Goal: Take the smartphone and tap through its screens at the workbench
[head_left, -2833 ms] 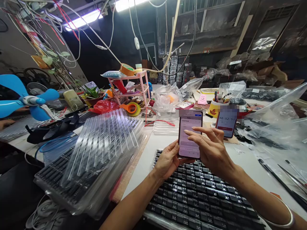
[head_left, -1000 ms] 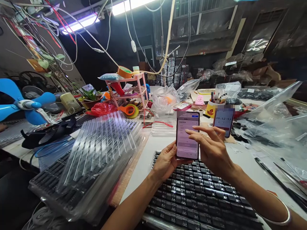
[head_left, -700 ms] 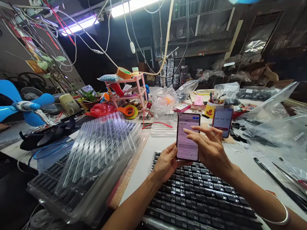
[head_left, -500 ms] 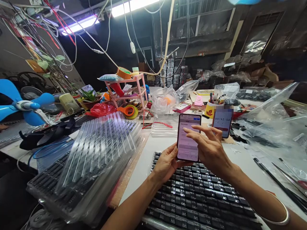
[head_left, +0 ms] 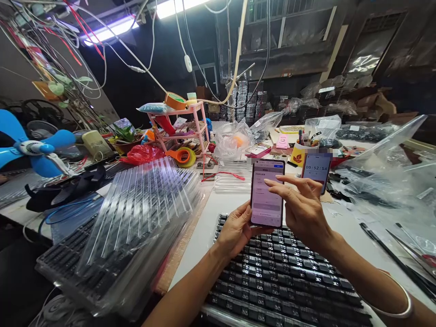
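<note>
My left hand (head_left: 236,229) grips a smartphone (head_left: 267,195) by its lower left edge and holds it upright, its lit screen facing me. My right hand (head_left: 303,206) hovers at the phone's right side, fingers apart and stretched across the screen; whether a fingertip touches the glass I cannot tell. Below both hands lies a clear plastic tray (head_left: 218,313) filled with rows of small black parts (head_left: 272,272). Behind my right fingers stands a second phone (head_left: 316,168) showing a timer, partly covered by that hand.
Stacked clear trays (head_left: 136,204) lie to the left, near a blue fan (head_left: 34,147). A pink rack (head_left: 195,120) and a yellow pen cup (head_left: 299,153) stand behind. Scissors (head_left: 407,250) and plastic bags (head_left: 391,172) lie at right; cables hang overhead.
The fingers of my right hand have shifted slightly right and up from the phone's screen. My left hand keeps the phone in nearly the same place.
</note>
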Demonstrator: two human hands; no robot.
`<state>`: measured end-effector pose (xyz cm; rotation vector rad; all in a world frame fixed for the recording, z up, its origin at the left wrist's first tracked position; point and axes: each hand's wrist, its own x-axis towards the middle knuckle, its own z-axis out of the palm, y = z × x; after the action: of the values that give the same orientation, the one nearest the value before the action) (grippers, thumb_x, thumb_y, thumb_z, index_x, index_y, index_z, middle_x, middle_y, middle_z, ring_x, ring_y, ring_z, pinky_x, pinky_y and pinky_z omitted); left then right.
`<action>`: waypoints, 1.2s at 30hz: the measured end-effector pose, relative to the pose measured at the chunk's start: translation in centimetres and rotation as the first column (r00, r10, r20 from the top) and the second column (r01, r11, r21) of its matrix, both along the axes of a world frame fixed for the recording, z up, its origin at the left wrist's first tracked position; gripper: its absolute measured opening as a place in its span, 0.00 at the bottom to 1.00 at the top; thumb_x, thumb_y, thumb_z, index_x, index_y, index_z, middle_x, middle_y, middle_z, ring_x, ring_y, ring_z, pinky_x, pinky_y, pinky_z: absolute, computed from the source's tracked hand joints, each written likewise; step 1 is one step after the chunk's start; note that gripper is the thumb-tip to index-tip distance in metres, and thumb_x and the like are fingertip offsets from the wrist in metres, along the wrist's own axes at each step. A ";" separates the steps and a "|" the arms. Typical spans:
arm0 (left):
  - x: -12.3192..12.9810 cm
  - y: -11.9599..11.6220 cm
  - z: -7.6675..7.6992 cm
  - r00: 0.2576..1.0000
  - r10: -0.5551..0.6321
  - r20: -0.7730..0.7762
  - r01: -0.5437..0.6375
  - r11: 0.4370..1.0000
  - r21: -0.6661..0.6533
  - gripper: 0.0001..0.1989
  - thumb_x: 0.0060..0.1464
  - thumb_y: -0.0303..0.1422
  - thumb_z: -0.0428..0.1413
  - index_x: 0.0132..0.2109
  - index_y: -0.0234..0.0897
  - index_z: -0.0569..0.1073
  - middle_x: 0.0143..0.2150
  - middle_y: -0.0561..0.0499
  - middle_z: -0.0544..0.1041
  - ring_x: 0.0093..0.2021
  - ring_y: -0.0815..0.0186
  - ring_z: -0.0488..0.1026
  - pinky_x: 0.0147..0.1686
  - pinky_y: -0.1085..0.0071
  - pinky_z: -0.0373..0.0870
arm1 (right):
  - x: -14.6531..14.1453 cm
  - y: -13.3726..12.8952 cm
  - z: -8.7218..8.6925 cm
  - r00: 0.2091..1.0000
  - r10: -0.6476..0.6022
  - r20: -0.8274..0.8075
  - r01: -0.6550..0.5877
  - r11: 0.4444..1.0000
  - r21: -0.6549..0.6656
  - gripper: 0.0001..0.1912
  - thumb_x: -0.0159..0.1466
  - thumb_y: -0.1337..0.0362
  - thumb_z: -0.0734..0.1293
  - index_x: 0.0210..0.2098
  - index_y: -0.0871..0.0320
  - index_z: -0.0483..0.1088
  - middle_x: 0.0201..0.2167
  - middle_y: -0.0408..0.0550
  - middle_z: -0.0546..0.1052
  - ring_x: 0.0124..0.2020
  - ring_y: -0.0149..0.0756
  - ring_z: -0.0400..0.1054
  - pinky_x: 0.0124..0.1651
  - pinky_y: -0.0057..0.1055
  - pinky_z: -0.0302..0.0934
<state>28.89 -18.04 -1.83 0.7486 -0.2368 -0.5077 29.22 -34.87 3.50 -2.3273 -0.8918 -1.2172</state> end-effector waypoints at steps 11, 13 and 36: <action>0.1 0.0 0.1 1.000 -0.006 0.000 0.006 1.000 0.009 0.16 0.60 0.35 0.52 0.54 0.37 0.71 0.51 0.42 0.75 0.44 0.60 0.75 0.45 0.57 0.72 | 0.0 0.0 -0.1 1.000 0.010 -0.016 -0.010 1.000 -0.006 0.17 0.63 0.80 0.57 0.45 0.57 0.64 0.47 0.46 0.75 0.51 0.43 0.65 0.50 0.44 0.47; 0.1 0.1 0.1 1.000 -0.006 0.004 0.006 1.000 0.008 0.16 0.60 0.35 0.51 0.54 0.37 0.71 0.50 0.42 0.75 0.44 0.60 0.75 0.45 0.58 0.72 | -0.1 0.0 -0.1 1.000 0.015 -0.015 -0.015 1.000 -0.007 0.16 0.62 0.80 0.58 0.45 0.57 0.64 0.46 0.46 0.75 0.51 0.43 0.65 0.50 0.44 0.47; 0.2 0.4 0.2 1.000 0.026 -0.008 -0.026 1.000 -0.005 0.16 0.61 0.33 0.50 0.55 0.37 0.70 0.50 0.42 0.75 0.44 0.59 0.75 0.45 0.57 0.73 | -0.4 0.2 0.3 0.999 0.031 0.008 -0.031 1.000 0.001 0.15 0.63 0.80 0.57 0.42 0.57 0.66 0.42 0.45 0.77 0.49 0.43 0.67 0.49 0.44 0.47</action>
<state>29.10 -17.68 -1.66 0.7438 -0.2206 -0.4857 28.85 -34.70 3.78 -2.3008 -0.9266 -1.2142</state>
